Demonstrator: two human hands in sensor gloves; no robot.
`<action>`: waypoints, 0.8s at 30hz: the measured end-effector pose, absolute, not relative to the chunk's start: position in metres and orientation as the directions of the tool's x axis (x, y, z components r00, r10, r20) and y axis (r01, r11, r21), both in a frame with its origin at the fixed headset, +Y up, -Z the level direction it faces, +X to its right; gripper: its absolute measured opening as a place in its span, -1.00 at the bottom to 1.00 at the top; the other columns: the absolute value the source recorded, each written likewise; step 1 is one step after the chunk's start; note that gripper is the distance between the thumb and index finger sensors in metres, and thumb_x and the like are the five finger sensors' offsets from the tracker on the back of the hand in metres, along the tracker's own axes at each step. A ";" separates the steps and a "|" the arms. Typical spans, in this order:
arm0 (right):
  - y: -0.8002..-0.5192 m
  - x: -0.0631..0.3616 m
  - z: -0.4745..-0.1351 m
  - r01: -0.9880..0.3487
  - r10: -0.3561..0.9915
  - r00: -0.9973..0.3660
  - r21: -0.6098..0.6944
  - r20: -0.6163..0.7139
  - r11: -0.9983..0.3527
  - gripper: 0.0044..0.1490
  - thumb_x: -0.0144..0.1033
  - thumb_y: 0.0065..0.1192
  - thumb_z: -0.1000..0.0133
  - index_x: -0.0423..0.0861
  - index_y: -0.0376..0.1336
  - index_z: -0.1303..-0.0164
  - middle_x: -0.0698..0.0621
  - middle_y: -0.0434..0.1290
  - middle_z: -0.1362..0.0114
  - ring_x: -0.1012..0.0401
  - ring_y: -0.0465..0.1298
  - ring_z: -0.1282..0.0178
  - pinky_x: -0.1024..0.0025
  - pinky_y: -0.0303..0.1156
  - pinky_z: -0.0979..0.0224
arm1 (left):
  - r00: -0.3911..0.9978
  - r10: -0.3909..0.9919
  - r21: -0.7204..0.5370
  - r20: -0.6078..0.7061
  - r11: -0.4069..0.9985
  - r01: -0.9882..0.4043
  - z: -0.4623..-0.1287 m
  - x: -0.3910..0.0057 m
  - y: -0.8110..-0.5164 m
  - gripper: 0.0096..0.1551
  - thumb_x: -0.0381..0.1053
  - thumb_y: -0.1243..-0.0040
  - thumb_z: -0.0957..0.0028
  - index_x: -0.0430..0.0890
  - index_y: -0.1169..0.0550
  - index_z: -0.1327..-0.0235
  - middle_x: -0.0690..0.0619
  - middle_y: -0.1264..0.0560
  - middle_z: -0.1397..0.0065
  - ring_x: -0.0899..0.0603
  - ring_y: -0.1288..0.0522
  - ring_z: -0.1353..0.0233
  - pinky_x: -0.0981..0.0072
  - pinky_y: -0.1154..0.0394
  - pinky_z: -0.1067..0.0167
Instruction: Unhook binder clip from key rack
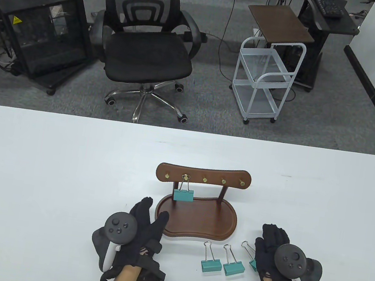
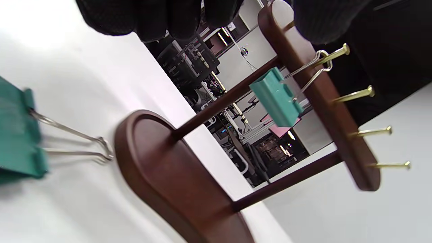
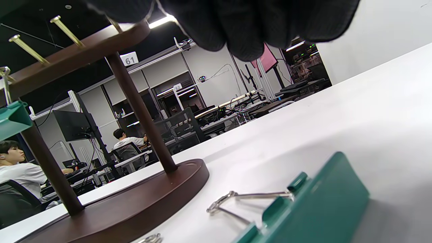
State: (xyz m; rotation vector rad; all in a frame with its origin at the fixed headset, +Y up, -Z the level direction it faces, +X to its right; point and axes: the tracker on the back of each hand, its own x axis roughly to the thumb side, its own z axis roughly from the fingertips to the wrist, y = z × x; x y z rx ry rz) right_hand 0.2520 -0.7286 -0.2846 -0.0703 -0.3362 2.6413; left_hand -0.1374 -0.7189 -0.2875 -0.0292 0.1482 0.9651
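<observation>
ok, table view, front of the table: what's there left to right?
left hand → key rack base → two teal binder clips on the table → third clip, partly under the glove → right hand.

Glossy dark wood key rack (image 1: 197,216), brass-look pegs (image 1: 204,179), teal binder clip (image 1: 183,195), matt white table (image 1: 44,179)

One dark wooden key rack (image 1: 200,198) stands on the white table (image 1: 46,168), and it carries five brass pegs (image 1: 204,179) along its top bar. Teal binder clips with wire handles come to four: one hanging binder clip (image 1: 183,193) on the second peg from the left, and three loose clips (image 1: 210,264) lying in a row on the table. Two black-gloved hands (image 1: 139,237) count in, each with one tracker.
</observation>
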 end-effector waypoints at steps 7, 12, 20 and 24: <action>-0.727 0.255 -0.284 -0.459 0.474 -0.880 -0.259 0.004 -0.850 -0.26 0.08 0.04 0.05 -0.06 0.21 -0.28 -0.14 0.30 -0.46 -0.13 0.24 -0.45 -0.01 0.31 -0.39 | 0.397 0.901 0.068 -0.176 0.414 -0.908 -0.306 -0.125 -0.722 0.00 0.46 -0.20 -0.13 0.01 -0.15 -0.69 -0.13 -0.15 -0.73 -0.36 -0.22 -0.66 -0.29 -0.31 -0.45; -0.727 0.255 -0.284 -0.469 0.481 -0.876 -0.256 0.015 -0.845 -0.26 0.08 0.04 0.05 -0.06 0.21 -0.29 -0.14 0.29 -0.47 -0.13 0.24 -0.45 -0.01 0.31 -0.39 | 0.405 0.893 0.049 -0.197 0.422 -0.905 -0.322 -0.111 -0.727 0.04 0.41 -0.27 -0.10 0.01 -0.12 -0.70 -0.13 -0.13 -0.74 -0.34 -0.20 -0.68 -0.29 -0.30 -0.46; -0.727 0.256 -0.285 -0.484 0.497 -0.868 -0.258 0.016 -0.836 -0.26 0.08 0.04 0.04 -0.06 0.21 -0.29 -0.14 0.29 -0.47 -0.13 0.23 -0.45 -0.01 0.31 -0.39 | 0.352 0.909 0.053 -0.225 0.372 -0.927 -0.336 -0.096 -0.736 0.03 0.39 -0.29 -0.09 0.04 -0.14 -0.71 -0.09 -0.18 -0.72 -0.30 -0.26 -0.66 -0.25 -0.34 -0.44; -0.727 0.258 -0.285 -0.489 0.504 -0.864 -0.263 0.014 -0.832 -0.26 0.08 0.04 0.04 -0.06 0.21 -0.29 -0.14 0.29 -0.47 -0.13 0.23 -0.45 -0.01 0.31 -0.39 | 0.265 0.940 0.071 -0.214 0.286 -0.956 -0.338 -0.092 -0.742 0.01 0.37 -0.27 -0.12 0.03 -0.13 -0.70 -0.08 -0.21 -0.70 -0.27 -0.30 -0.63 -0.21 -0.37 -0.42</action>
